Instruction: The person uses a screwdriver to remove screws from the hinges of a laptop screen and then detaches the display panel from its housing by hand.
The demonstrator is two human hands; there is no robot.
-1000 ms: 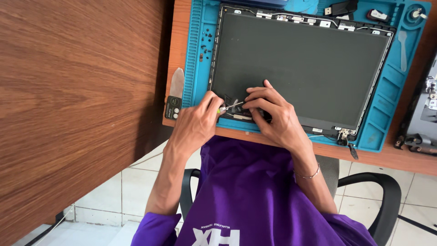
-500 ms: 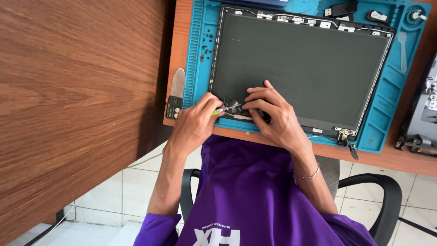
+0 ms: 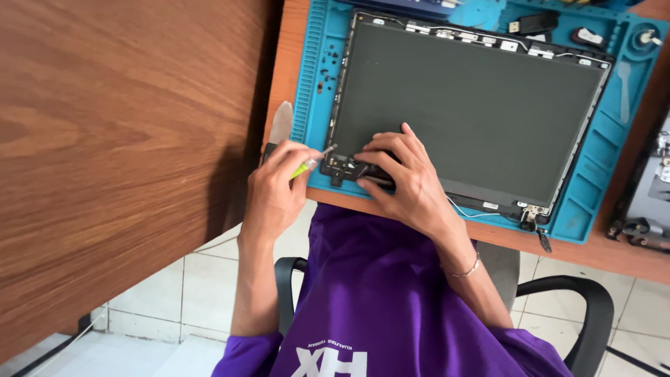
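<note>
I see my left hand (image 3: 276,192) closed around a slim screwdriver (image 3: 312,163) with a yellow-green grip, its metal tip pointing at the near left corner of the laptop screen panel (image 3: 474,105). My right hand (image 3: 405,174) lies flat on that same corner, fingers spread and curled lightly over the dark hinge bracket (image 3: 349,169), pressing it down rather than gripping it. The panel lies face down on a blue repair mat (image 3: 593,181), which sits on the orange-brown desk (image 3: 279,77). A thin white cable (image 3: 464,211) trails along the panel's near edge towards the right hinge (image 3: 534,211). Just left of the mat, beside my left hand, lies a pale flat pry tool (image 3: 280,122). A small black connector (image 3: 534,23) rests in the mat's far tray.
</note>
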